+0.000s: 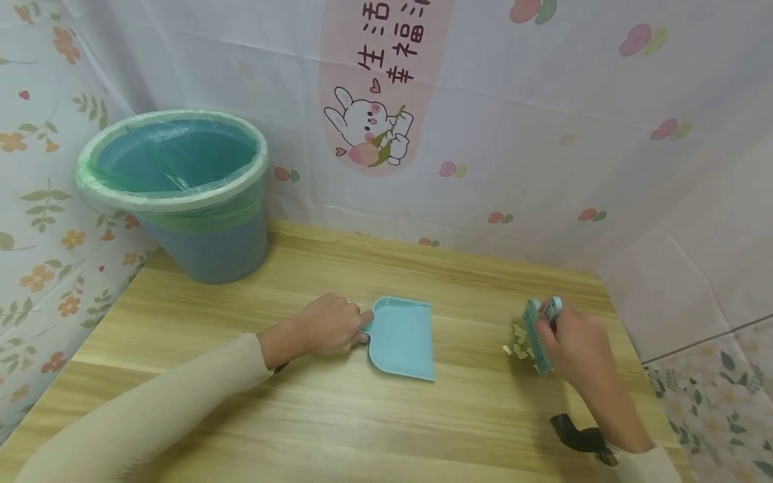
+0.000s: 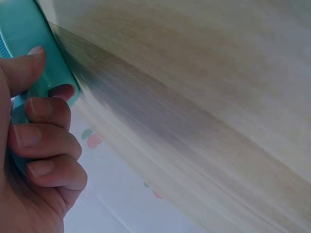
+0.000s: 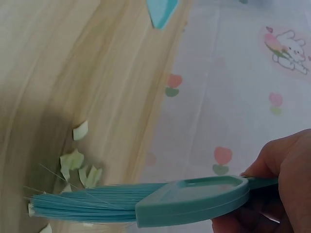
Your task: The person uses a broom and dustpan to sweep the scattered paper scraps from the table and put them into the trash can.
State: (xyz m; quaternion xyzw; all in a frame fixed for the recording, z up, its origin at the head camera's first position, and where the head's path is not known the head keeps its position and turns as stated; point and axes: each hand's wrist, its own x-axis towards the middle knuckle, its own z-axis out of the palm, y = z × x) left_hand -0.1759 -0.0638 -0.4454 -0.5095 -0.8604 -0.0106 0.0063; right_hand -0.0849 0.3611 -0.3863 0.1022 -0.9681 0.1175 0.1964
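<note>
My left hand (image 1: 333,326) grips the short handle of a light blue dustpan (image 1: 401,339), whose wide edge faces right over the wooden table. In the left wrist view the fingers (image 2: 46,141) curl round the handle and the thumb lies on top. My right hand (image 1: 576,342) holds a small blue hand brush (image 1: 537,335) by its handle, bristles downward. Several pale yellow-green scraps (image 1: 519,342) lie at the bristles, on their left side. The right wrist view shows the bristles (image 3: 92,204) over more of these scraps (image 3: 73,162).
A blue-grey bin (image 1: 211,248) lined with a green translucent bag stands at the table's back left corner. Behind the wooden table (image 1: 471,416) hangs a white printed cloth (image 1: 513,134). Bare wood lies between the dustpan and the scraps. A black band (image 1: 576,436) is at the right wrist.
</note>
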